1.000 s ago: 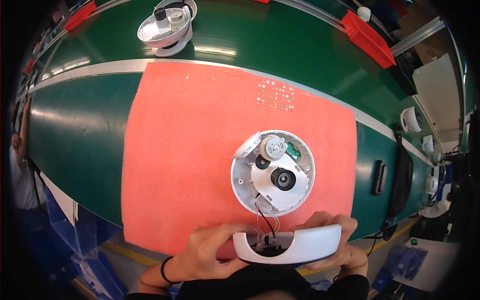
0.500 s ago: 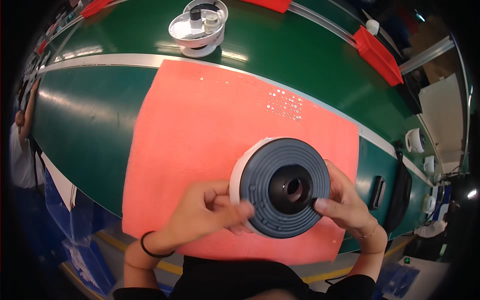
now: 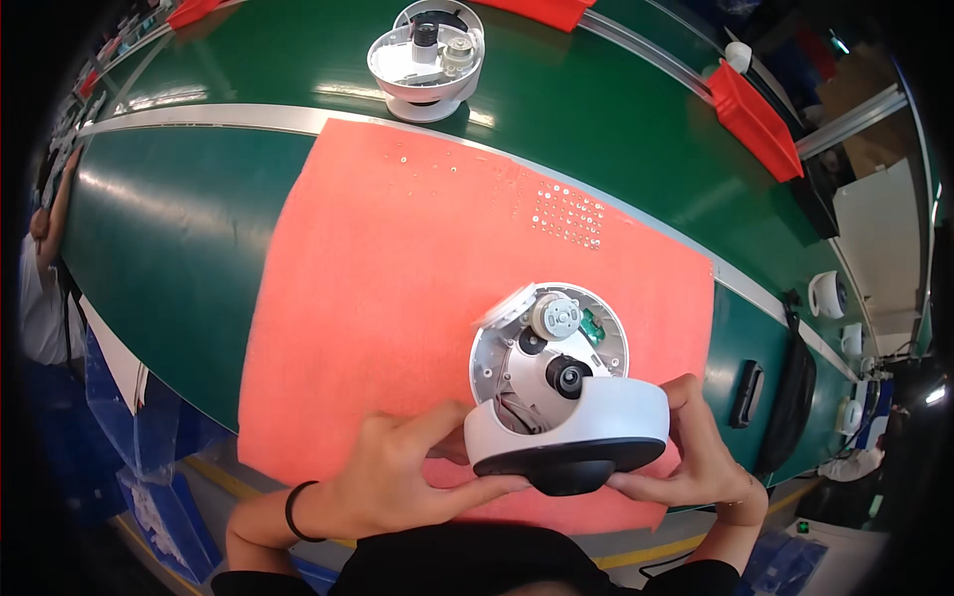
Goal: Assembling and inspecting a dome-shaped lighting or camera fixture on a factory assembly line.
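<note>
Between my two hands is a round white device housing, tipped so that its opened inside faces up. A silver motor, a black lens-like part, a bit of green circuit board and some wires show within it. The dark base of the housing points toward me. My left hand is closed on its left side, thumb along the base. On the right side my right hand grips it, thumb under the base. Both hands are above a pink foam mat.
Rows of small metal screws lie on the mat's far part. Beyond the metal strip, a similar opened white device stands on the green surface. A red bin is at the far right; a black object lies right of the mat.
The housing has been tilted over: its ringed dark base faced up before, and now its open inside does. The device beyond the mat sits slightly farther right.
</note>
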The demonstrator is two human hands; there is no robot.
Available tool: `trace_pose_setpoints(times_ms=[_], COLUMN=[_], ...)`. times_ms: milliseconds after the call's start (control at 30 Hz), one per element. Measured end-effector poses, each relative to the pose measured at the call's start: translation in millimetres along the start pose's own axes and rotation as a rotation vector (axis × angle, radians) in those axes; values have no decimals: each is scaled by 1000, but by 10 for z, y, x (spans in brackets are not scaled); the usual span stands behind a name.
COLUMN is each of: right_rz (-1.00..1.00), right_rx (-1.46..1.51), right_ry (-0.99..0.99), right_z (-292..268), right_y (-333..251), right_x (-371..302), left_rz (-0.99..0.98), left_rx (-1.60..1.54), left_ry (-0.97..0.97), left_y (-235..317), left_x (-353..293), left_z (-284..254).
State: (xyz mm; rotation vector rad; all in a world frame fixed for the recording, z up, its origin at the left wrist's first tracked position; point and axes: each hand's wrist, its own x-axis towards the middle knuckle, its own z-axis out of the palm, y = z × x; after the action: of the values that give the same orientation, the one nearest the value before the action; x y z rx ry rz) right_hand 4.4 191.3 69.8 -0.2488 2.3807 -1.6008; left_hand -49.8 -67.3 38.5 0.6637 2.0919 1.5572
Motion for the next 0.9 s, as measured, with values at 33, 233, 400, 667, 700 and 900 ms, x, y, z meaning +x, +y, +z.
trace_pose_setpoints(times_ms=[33,233,400,667,700,900], right_rz=[-2,153,160,78,19,-97], right_rx=[1,20,-49,-470,-506,-677], right_ry=[-1,60,52,-102,-96,-59], right_z=[-48,-188,-241,-281,-287,-266], right_y=[17,-26,87,119,128,195], right_x=[21,335,643,744,736,761], left_rz=[26,20,-84,-257,-273,-317], left_rx=[13,278,426,354,340,451], left_ry=[26,68,50,-87,-93,-162], left_y=[-1,97,109,57,67,96], left_x=[-14,77,260,328,337,368], left_z=[13,-23,-77,-96,-96,-117])
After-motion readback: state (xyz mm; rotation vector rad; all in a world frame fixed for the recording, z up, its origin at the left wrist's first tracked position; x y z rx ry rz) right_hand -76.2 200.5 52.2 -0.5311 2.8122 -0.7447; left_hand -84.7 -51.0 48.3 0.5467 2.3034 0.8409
